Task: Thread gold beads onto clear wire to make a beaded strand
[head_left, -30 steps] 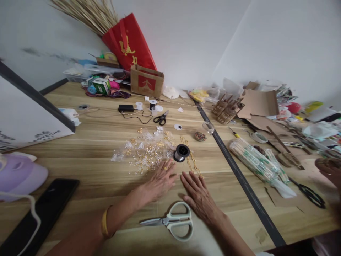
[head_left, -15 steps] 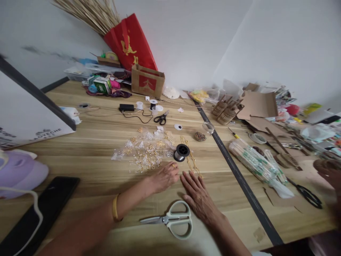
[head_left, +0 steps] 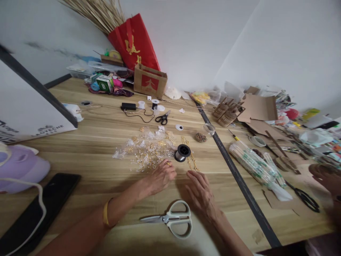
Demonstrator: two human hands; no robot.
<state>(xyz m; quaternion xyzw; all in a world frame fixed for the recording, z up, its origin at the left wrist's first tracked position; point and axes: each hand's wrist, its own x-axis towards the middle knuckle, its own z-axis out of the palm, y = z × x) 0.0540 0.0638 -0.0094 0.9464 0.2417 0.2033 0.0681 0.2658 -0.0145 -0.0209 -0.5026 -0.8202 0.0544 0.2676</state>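
My left hand [head_left: 162, 175] is curled with fingertips pressed together, just in front of the spool of thin wire [head_left: 182, 153]. Whatever it may pinch is hidden. Beside it, on the left, lies a spread of small gold and clear beads [head_left: 149, 156] and little plastic bags. My right hand [head_left: 201, 192] rests low over the wood with fingers stretched out, its fingertips at the near end of a gold chain [head_left: 189, 156]. Between my forearms lie large pale-handled scissors [head_left: 173, 218], blades pointing left.
Behind the beads are black scissors [head_left: 163, 118], small spools and a dish of brown beads [head_left: 200, 137]. A dark strip [head_left: 234, 177] crosses the table. Right of it lie wrapped sticks [head_left: 253, 161] and another person's hand [head_left: 323, 179]. A phone-like black slab [head_left: 39, 209] lies left.
My hands have moved slightly apart: the left a little to the left, the right a little to the right, its fingertips now at the chain's end. The view has shifted slightly.
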